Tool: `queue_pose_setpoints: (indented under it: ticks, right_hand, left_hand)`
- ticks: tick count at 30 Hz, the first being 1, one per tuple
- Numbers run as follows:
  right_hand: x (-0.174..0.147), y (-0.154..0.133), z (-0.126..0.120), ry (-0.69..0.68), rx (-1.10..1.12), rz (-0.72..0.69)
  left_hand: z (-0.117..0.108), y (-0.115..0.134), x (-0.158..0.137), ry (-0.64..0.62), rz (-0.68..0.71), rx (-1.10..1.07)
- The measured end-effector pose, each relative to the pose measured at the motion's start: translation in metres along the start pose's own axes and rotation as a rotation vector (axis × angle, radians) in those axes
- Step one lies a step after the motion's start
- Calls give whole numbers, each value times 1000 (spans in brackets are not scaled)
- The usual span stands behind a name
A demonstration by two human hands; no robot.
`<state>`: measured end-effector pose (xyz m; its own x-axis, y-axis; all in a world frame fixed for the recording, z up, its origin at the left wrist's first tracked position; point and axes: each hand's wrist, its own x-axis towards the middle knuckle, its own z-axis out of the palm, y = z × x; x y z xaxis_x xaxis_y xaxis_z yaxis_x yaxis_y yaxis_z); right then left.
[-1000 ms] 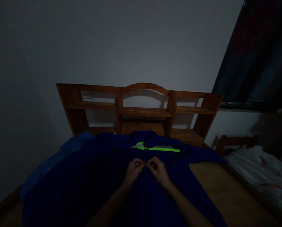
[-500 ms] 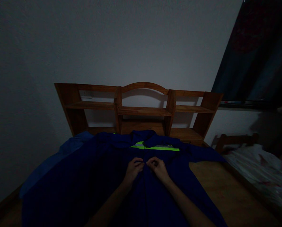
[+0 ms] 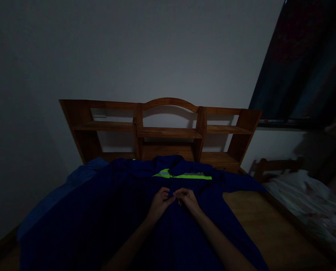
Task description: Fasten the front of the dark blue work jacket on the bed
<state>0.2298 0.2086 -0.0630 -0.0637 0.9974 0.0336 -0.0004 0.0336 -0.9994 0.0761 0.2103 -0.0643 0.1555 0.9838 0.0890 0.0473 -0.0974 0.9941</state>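
Observation:
A dark blue work jacket lies spread out with its front up and its collar at the far end. A yellow-green and grey reflective stripe crosses its chest. Below that stripe, my left hand is closed in a pinch on the jacket's front edge, thumb pointing right. My right hand pinches the same edge from the other side, its fingertips almost meeting the left thumb. Dim light hides any small fastener between the fingertips.
The jacket rests on a wooden board surface. Behind it stands a wooden shelf headboard against the wall. Lighter blue cloth lies to the left. A whitish plastic-looking bundle is at the right, near a dark curtain.
My left thumb has stretched right toward the right fingertips, and the hands have come closer together. The view has shifted slightly; the jacket lies as before.

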Motion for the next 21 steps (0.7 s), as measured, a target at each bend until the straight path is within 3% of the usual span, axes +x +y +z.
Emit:
queue_pose_setpoints:
  ticks: [9,21]
  right_hand:
    - [-3,-5,1,-2,-3,9]
    - [-2,-2,0,9,7,-36]
  left_hand:
    - [-2,1,-6,105,148,354]
    - [-2,-1,-6,50,119,333]
